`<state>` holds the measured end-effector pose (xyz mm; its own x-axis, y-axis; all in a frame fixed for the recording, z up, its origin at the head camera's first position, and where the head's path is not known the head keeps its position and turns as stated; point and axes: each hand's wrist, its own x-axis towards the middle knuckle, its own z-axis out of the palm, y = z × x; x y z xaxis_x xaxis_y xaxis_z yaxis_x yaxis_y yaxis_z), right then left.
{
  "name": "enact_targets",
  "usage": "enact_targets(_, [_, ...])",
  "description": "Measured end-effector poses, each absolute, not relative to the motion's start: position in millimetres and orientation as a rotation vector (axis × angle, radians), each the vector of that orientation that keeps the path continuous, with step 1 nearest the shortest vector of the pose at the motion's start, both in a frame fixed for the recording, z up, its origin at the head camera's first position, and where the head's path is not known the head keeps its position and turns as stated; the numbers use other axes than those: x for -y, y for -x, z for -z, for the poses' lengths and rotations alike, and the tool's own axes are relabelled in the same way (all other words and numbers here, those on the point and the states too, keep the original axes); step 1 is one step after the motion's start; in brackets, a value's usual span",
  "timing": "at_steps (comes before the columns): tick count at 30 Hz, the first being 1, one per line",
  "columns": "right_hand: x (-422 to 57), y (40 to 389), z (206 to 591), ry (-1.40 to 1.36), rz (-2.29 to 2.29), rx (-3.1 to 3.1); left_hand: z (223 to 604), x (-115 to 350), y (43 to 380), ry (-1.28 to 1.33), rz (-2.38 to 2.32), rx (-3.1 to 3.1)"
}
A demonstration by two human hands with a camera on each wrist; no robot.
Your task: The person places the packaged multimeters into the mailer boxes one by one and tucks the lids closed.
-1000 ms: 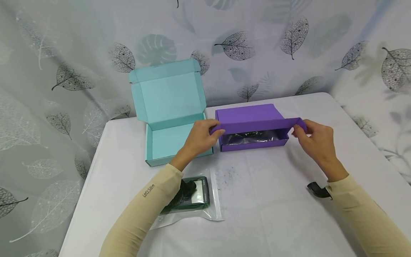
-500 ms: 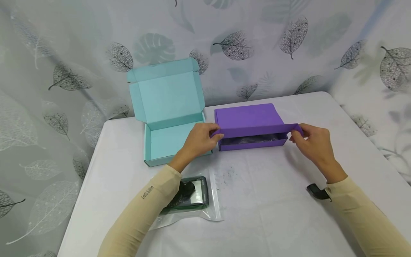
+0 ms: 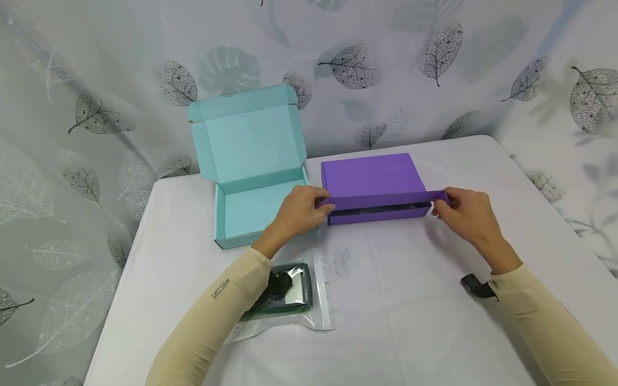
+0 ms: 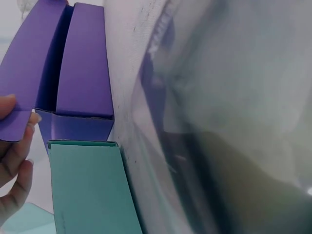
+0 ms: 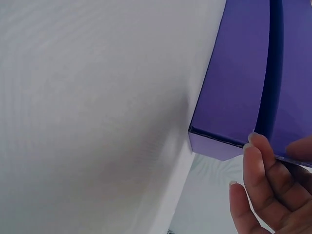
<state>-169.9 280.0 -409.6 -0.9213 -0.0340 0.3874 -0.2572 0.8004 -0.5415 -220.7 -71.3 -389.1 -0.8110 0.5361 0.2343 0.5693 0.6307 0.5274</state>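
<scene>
Fabric [image 3: 270,32] printed with leaves hung behind the table [image 3: 386,300], which was covered with white cloth. On this surface both hands were at work on one purple box [image 3: 372,174]. Left hand [image 3: 300,208] pinched the left end of the front flap [image 3: 376,200], with the thumb on one face and fingertips on the other, as the left wrist view showed. Right hand [image 3: 469,213] pinched the opposite end in a similar way, so neither hand was free. The purple box lay between the two hands and slightly beyond them, its long axis running from left to right, nearly along the line from one grip to the other. Both hands were equally near, each touching its own end of the flap. The flap stood just above the front wall [image 3: 379,215], not tucked, and a narrow dark gap remained between them; something seemed to lie inside, but it was too dark to tell what. Further out, just beside on the left, a turquoise box [image 3: 251,209] stood with its lid raised. Nearer to the person, partly under the left sleeve [image 3: 217,316], a clear bag [image 3: 318,316] held a dark object [image 3: 301,297].
</scene>
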Motion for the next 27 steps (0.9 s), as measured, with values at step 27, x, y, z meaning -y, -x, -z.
enact_targets(27, [-286, 166, 399, -0.215, -0.880, 2.885, 386, 67, 214, 0.965, 0.772, 2.897])
